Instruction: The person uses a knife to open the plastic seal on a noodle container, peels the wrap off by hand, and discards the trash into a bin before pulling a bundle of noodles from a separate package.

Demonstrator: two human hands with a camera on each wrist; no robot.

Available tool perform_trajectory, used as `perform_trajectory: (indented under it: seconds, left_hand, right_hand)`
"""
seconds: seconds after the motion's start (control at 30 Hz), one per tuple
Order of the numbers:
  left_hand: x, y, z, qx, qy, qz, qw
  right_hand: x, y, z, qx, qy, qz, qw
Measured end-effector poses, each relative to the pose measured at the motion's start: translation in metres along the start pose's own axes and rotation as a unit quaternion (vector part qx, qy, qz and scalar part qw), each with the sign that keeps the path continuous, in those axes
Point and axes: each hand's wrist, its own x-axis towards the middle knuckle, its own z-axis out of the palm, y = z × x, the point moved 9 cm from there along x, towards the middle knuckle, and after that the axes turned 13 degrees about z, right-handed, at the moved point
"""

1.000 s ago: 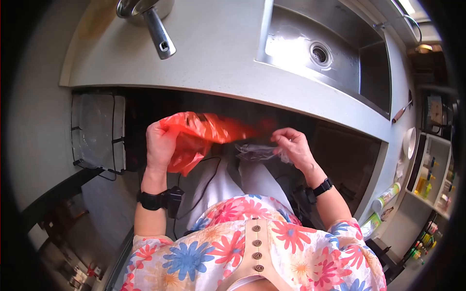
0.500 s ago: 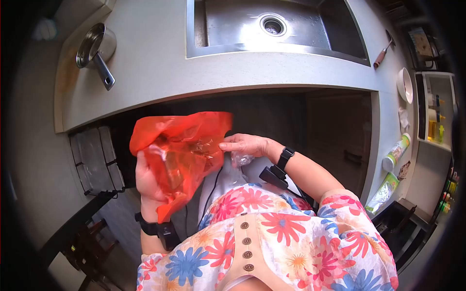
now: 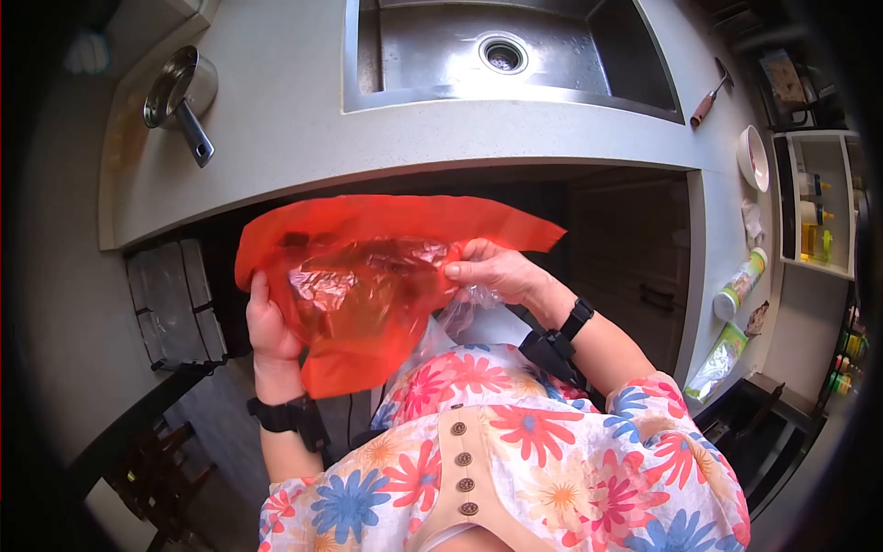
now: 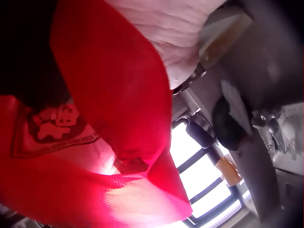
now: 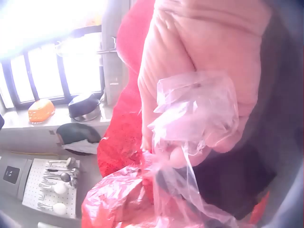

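A red plastic bag (image 3: 349, 363) is spread between both hands, below the counter's front edge. My left hand (image 3: 273, 322) grips its left side, with some fingers hidden behind the film. At the bag's right side, my right hand (image 3: 504, 274) pinches the red film between thumb and fingers. Crumpled clear plastic (image 5: 197, 107) is also tucked in the right hand and hangs down from it over the lap. A printed panda-like figure (image 4: 59, 121) shows on the red bag in the left wrist view.
A steel saucepan (image 3: 184, 87) stands on the counter (image 3: 276, 138) at left, with a sink (image 3: 414, 55) farther right. Below on the left is a wire-framed bin with a clear liner (image 3: 175, 304). Along the right are a brown-handled tool (image 3: 704, 109), a white bowl (image 3: 752, 158) and a canister (image 3: 740, 285).
The red bag, bunched up earlier, is spread wider. My right hand has come left from the clear plastic to the bag's right side and now pinches it. The head view has shifted right.
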Motion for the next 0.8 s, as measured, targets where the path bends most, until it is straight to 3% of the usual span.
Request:
perform_trajectory:
  seconds: [0.07, 0.1, 0.13, 0.17, 0.2, 0.27, 0.3, 0.33, 0.37, 0.4, 0.43, 0.47, 0.5, 0.53, 0.57, 0.6, 0.67, 0.73, 0.8]
  left_hand:
    - [0.008, 0.005, -0.012, 0.024, 0.025, -0.016, 0.999]
    - [0.014, 0.016, -0.019, 0.259, 0.001, -0.008, 0.966]
    - [0.018, 0.024, -0.021, 0.479, -0.024, 0.001, 0.877]
    - [0.014, 0.04, -0.018, 0.592, 0.005, 0.065, 0.803]
    - [0.012, 0.038, -0.006, 0.592, 0.003, 0.064, 0.803]
    - [-0.005, 0.068, 0.048, 0.744, 0.004, 0.313, 0.59]
    - [-0.005, 0.055, 0.058, 0.652, -0.002, 0.278, 0.705]
    - [-0.003, 0.032, 0.068, 0.588, -0.05, 0.237, 0.772]
    - [-0.005, 0.006, 0.091, 0.552, -0.103, 0.188, 0.806]
    - [-0.006, -0.022, 0.105, 0.578, -0.175, 0.158, 0.781]
    - [-0.009, -0.054, 0.111, 0.519, -0.214, 0.071, 0.825]
    - [-0.011, -0.069, 0.13, 0.55, -0.284, 0.099, 0.779]
    - [-0.015, -0.079, 0.144, 0.52, -0.316, 0.113, 0.786]
    - [-0.013, -0.083, 0.143, 0.517, -0.317, 0.113, 0.787]
    - [-0.012, -0.09, 0.139, 0.5, -0.32, 0.08, 0.801]
    - [-0.011, -0.096, 0.136, 0.483, -0.322, 0.046, 0.813]
    - [-0.011, -0.101, 0.136, 0.484, -0.323, 0.024, 0.813]
    - [-0.012, -0.113, 0.137, 0.398, -0.303, -0.023, 0.866]
    - [-0.014, -0.119, 0.143, 0.409, -0.306, -0.047, 0.859]
  right_hand:
    - [-0.004, -0.011, -0.002, 0.005, -0.019, -0.032, 0.999]
    - [-0.004, -0.009, -0.014, 0.036, 0.042, -0.027, 0.998]
    - [-0.007, -0.009, -0.013, 0.038, 0.043, -0.029, 0.998]
    - [-0.012, -0.009, -0.015, 0.066, 0.067, -0.021, 0.995]
    - [-0.014, -0.008, -0.019, 0.094, 0.09, -0.012, 0.991]
    - [-0.008, -0.004, -0.024, 0.075, 0.085, -0.027, 0.993]
    - [-0.003, -0.001, -0.025, 0.054, 0.078, -0.041, 0.995]
    - [0.0, -0.001, -0.024, 0.032, 0.069, -0.055, 0.996]
    - [-0.002, -0.002, -0.018, 0.031, 0.067, -0.054, 0.996]
    - [-0.007, -0.006, -0.004, 0.024, 0.035, -0.061, 0.997]
    - [-0.01, -0.009, 0.006, 0.016, 0.004, -0.067, 0.998]
    - [-0.011, -0.01, 0.005, 0.015, 0.005, -0.067, 0.998]
    - [-0.012, -0.002, -0.001, 0.003, 0.025, -0.016, 1.0]
    - [-0.014, 0.006, -0.008, -0.008, 0.047, 0.034, 0.998]
    - [-0.019, -0.006, 0.0, -0.002, -0.008, -0.027, 1.0]
    - [-0.021, -0.006, 0.0, -0.001, -0.007, -0.027, 1.0]
    - [-0.029, -0.02, -0.011, -0.066, 0.093, -0.11, 0.987]
    - [-0.021, -0.017, -0.01, -0.049, 0.068, -0.106, 0.991]
    - [-0.018, -0.016, -0.008, -0.004, 0.064, -0.112, 0.992]
